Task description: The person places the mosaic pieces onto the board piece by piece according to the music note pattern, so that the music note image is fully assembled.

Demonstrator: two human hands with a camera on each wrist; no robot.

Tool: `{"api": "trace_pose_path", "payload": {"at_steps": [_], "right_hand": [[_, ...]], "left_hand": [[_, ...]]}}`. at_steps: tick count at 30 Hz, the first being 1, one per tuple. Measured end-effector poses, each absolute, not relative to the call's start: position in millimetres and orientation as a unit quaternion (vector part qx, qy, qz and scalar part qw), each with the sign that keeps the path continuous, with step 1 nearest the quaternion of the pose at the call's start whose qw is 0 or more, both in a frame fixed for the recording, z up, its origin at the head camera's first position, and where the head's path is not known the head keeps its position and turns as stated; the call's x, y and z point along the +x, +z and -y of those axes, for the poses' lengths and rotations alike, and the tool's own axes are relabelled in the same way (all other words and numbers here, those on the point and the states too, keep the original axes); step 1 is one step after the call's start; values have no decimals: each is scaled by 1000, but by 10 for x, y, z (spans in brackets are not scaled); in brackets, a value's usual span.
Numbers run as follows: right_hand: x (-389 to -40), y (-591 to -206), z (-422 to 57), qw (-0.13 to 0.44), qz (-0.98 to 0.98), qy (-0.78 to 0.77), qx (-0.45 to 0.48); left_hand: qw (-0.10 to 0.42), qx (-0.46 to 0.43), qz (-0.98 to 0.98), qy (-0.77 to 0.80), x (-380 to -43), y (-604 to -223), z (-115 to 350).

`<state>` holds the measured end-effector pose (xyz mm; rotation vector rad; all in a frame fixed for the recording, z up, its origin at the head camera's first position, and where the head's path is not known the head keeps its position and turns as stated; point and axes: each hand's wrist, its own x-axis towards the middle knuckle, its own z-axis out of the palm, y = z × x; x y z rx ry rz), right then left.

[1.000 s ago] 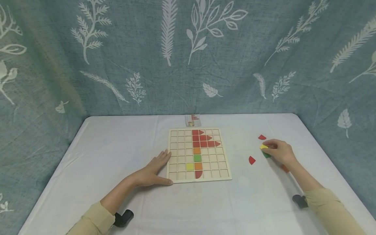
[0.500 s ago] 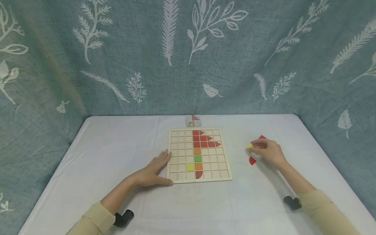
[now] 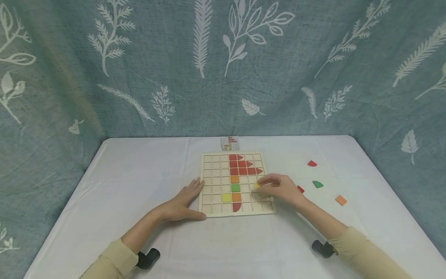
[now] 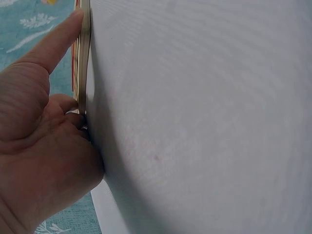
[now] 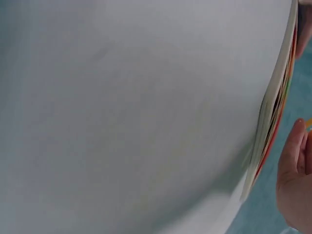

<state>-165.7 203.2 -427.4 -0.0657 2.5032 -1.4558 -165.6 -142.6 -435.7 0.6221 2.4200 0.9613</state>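
A pale wooden grid board (image 3: 212, 186) lies on the white table, with red, orange, green and yellow pieces set in its squares. My left hand (image 3: 182, 201) rests at its left side, fingers straight and touching the edge, thumb at the near left corner. In the left wrist view that thumb (image 4: 63, 39) lies along the board's side. Over the right part of the board, my right hand (image 3: 280, 190) pinches a small yellow puzzle piece (image 3: 256, 185) between thumb and fingers. Its shape is mostly hidden, and only a sliver shows in the right wrist view.
Right of the board lie a red piece (image 3: 312, 163), a green rounded piece (image 3: 318, 184) and an orange square (image 3: 341, 200). Another red piece (image 3: 301, 189) is partly behind my right hand. A small pattern card (image 3: 230, 143) sits beyond the board's far edge.
My right hand has carried the yellow piece leftward from among the loose pieces to over the board. The green and orange pieces are uncovered. My left hand has stayed in place.
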Motion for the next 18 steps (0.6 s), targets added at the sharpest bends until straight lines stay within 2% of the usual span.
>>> {"api": "trace_pose_path", "payload": {"at_steps": [7,13,18], "right_hand": [[-1590,-4244,-1618,150,-870,-456,-113],[-1572,-4274,-1336,120,-876,-399,-243],[-1547,-4284,-1218,90,-878,-356,-306]], "left_hand": [[232,226,-881,346,-1667,-4360,1433],[232,230,-880,344,-1672,-4356,1446],[233,233,-879,346,-1675,-4349,1445]]}}
